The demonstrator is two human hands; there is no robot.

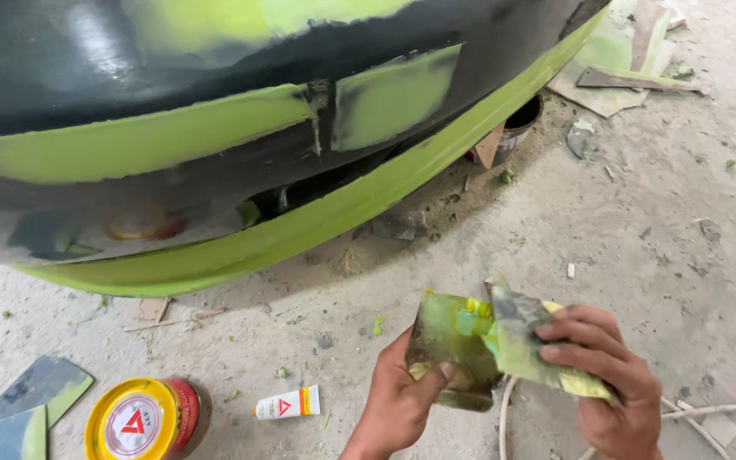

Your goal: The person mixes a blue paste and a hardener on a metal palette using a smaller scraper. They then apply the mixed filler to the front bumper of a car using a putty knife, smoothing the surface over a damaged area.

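1. Left hand (402,396) is gripping a small flat card smeared with yellow-green putty (451,345), thumb pressed over its lower edge, fingers behind. It's held roughly level and face up, which reads like a mixing palette kept flat so the paste stays put.
2. Right hand (606,375) is clamped on a second, grey-green smeared scraper card (526,341), fingers curled over the top. Its edge overlaps and touches the first card, looks like it's working putty off one onto the other.
3. Both cards sit between the two hands, low and right of centre, above the dusty concrete floor (666,213), just beside a pale hose (504,417).
4. Up top is the big black curved panel with lime-green filler patches (215,145), well apart from the hands.
5. On the floor to the left: a round yellow-and-red lidded tin (142,419), a small white tube with a red end (289,403) near it, and spare grey scraper cards (44,388) at the corner, within reach I'd guess.
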